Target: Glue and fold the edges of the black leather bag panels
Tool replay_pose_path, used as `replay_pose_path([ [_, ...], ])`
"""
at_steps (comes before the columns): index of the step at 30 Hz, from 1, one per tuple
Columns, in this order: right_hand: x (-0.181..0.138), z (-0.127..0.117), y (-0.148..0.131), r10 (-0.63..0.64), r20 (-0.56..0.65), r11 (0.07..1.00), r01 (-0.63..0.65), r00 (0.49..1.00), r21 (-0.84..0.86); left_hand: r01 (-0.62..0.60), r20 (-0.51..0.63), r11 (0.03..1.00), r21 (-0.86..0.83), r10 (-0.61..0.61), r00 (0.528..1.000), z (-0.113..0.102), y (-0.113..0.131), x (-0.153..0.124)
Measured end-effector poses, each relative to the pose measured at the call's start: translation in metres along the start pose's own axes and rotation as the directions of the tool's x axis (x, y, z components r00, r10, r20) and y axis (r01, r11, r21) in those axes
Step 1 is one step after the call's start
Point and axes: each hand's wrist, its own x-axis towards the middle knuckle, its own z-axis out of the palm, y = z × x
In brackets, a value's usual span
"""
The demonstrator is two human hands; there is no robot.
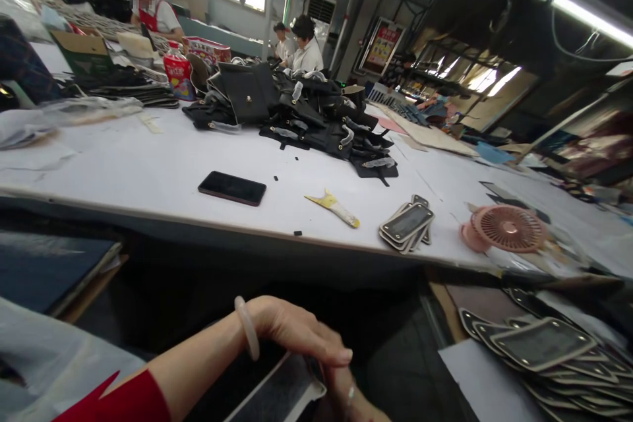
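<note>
My left hand point(301, 333), with a pale bangle on the wrist, bends over in front of the table with its fingers curled and pressed together. Its fingertips meet my right hand point(349, 392), which is cut off by the bottom edge and has its fingers mostly hidden. Just below the left palm lies a dark panel with pale edging point(281, 390), tilted and only partly visible. Whatever sits between the fingers is hidden.
On the white table point(123, 171) lie a phone point(232, 188), a yellow-handled tool point(333, 208), several dark framed panels point(408, 222) and a pink fan point(507, 229). Black bags point(306, 105) are heaped behind. More panels point(548, 346) are stacked lower right. Several people sit farther back.
</note>
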Motion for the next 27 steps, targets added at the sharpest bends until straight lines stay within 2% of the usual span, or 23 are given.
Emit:
replay_pose_path([
  [3, 0.057, -0.029, 0.018, 0.111, -0.045, 0.982, -0.117, 0.993, -0.151, 0.065, 0.014, 0.998, 0.012, -0.065, 0.998, -0.002, 0.001, 0.001],
  [7, 0.158, -0.067, 0.057, 0.157, 0.006, 0.916, -0.143, 0.988, -0.376, 0.127, 0.075, 0.984, -0.126, -0.118, 0.99, -0.004, 0.0, 0.003],
  [10, 0.213, -0.063, 0.088, 0.271, 0.139, 0.84, -0.164, 0.952, -0.517, 0.151, 0.105, 0.969, -0.195, -0.132, 0.986, -0.004, -0.004, 0.008],
  [13, 0.235, -0.046, 0.105, 0.363, 0.28, 0.791, -0.135, 0.889, -0.597, 0.159, 0.129, 0.955, -0.252, -0.13, 0.983, -0.003, -0.009, 0.013],
  [15, 0.236, -0.042, 0.106, 0.393, 0.343, 0.782, -0.113, 0.853, -0.613, 0.156, 0.131, 0.946, -0.284, -0.123, 0.984, -0.002, -0.01, 0.014],
  [17, 0.231, -0.049, 0.101, 0.415, 0.393, 0.791, -0.113, 0.82, -0.601, 0.157, 0.128, 0.939, -0.306, -0.123, 0.984, -0.001, -0.01, 0.015],
  [20, 0.209, -0.081, 0.084, 0.441, 0.467, 0.836, -0.162, 0.767, -0.523, 0.148, 0.108, 0.932, -0.332, -0.118, 0.987, 0.001, -0.01, 0.015],
  [22, 0.183, -0.109, 0.067, 0.445, 0.551, 0.877, -0.218, 0.706, -0.429, 0.14, 0.093, 0.93, -0.339, -0.115, 0.989, 0.002, -0.011, 0.015],
  [24, 0.148, -0.133, 0.05, 0.428, 0.67, 0.904, -0.294, 0.606, -0.311, 0.135, 0.088, 0.93, -0.341, -0.111, 0.99, 0.003, -0.012, 0.016],
  [25, 0.128, -0.142, 0.041, 0.406, 0.747, 0.902, -0.362, 0.527, -0.235, 0.132, 0.086, 0.931, -0.34, -0.109, 0.99, 0.003, -0.012, 0.016],
  [26, 0.109, -0.147, 0.033, 0.355, 0.839, 0.852, -0.513, 0.412, -0.109, 0.13, 0.083, 0.932, -0.339, -0.108, 0.991, 0.003, -0.012, 0.016],
  [27, 0.09, -0.149, 0.024, 0.306, 0.896, 0.791, -0.61, 0.321, -0.052, 0.128, 0.078, 0.933, -0.337, -0.108, 0.991, 0.004, -0.012, 0.016],
])
